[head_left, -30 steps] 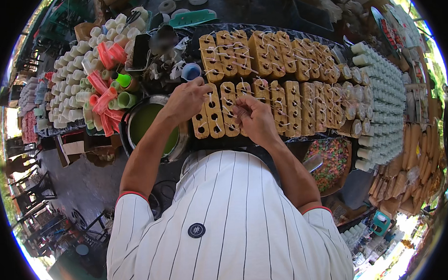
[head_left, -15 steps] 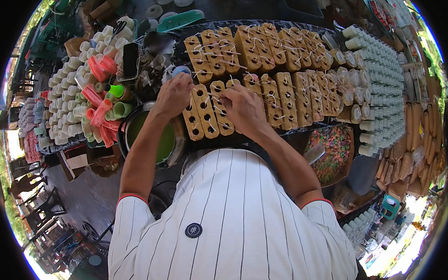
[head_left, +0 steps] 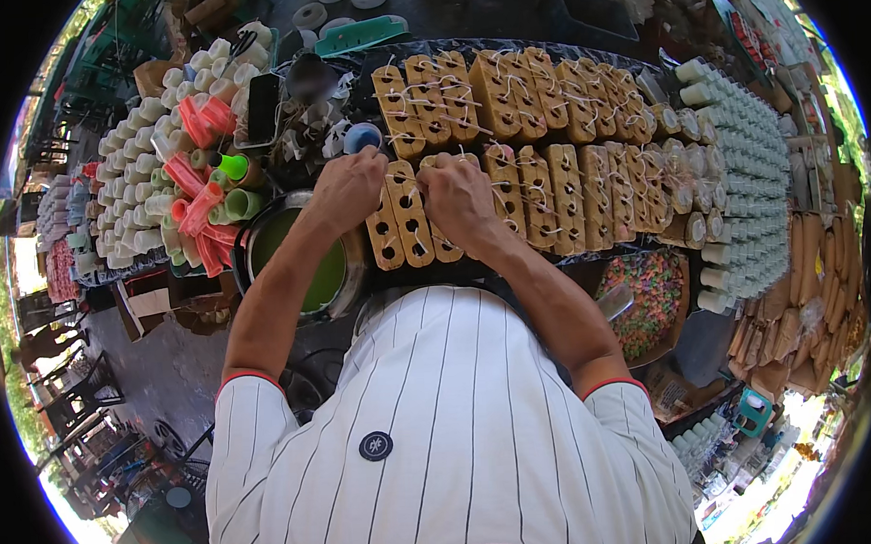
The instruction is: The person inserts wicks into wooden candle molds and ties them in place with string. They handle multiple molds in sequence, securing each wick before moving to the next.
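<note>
Tan blocks with round holes stand in two rows, many with thin white strings across their tops. My left hand (head_left: 348, 191) is closed in a pinch over the left end of the near row, right beside a small blue round thing (head_left: 362, 136); what its fingertips hold is hidden. My right hand (head_left: 459, 199) is also pinched, above a near-row block whose far part it covers; I cannot make out what is in its fingers. Between my hands a holed block (head_left: 410, 215) shows, with dark open holes. A far-row block (head_left: 398, 110) with strings stands just beyond.
A pot of green liquid (head_left: 325, 276) stands by my left forearm. Pale cups (head_left: 143, 148) and pink plastic pieces (head_left: 203, 203) crowd the left. A box of colourful bits (head_left: 647, 298) sits near right, with rows of white cups (head_left: 749, 184) beyond it.
My right hand has moved left, closer to my left hand. The whole view has shifted slightly, and my left hand keeps its place beside the blue thing.
</note>
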Demonstrator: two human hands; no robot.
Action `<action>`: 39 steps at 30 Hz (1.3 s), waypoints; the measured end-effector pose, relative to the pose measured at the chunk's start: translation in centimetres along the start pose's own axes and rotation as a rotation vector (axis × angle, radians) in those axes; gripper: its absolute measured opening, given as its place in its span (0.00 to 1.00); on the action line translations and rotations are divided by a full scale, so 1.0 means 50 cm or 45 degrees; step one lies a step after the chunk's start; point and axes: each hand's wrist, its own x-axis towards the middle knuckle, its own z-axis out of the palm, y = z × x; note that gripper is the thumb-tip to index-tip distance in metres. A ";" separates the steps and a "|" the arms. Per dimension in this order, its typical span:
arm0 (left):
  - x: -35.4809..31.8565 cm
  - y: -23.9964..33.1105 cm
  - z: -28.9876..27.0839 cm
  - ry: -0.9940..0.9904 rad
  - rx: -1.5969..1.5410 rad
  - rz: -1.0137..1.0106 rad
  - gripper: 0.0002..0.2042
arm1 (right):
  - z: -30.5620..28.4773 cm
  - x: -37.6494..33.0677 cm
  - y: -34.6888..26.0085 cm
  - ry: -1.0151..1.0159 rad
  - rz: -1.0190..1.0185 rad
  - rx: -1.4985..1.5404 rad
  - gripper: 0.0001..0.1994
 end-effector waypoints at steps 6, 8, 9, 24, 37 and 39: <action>0.010 -0.016 0.008 -0.023 -0.374 -0.135 0.11 | 0.009 0.003 0.005 0.002 -0.032 0.013 0.09; 0.011 -0.021 0.005 -0.030 -0.423 -0.131 0.12 | 0.010 0.004 0.006 -0.014 -0.029 0.010 0.09; 0.011 -0.022 0.004 -0.034 -0.447 -0.130 0.12 | 0.011 0.005 0.007 -0.022 -0.033 0.007 0.08; 0.025 -0.009 0.005 0.019 -0.529 -0.055 0.11 | 0.021 0.011 0.018 0.042 -0.378 -0.085 0.12; 0.028 -0.002 0.014 0.052 -0.670 -0.093 0.10 | 0.022 0.014 -0.007 -0.072 -0.538 -0.447 0.10; 0.028 -0.007 0.015 0.103 -0.695 -0.066 0.11 | 0.021 0.014 -0.011 -0.090 -0.522 -0.492 0.09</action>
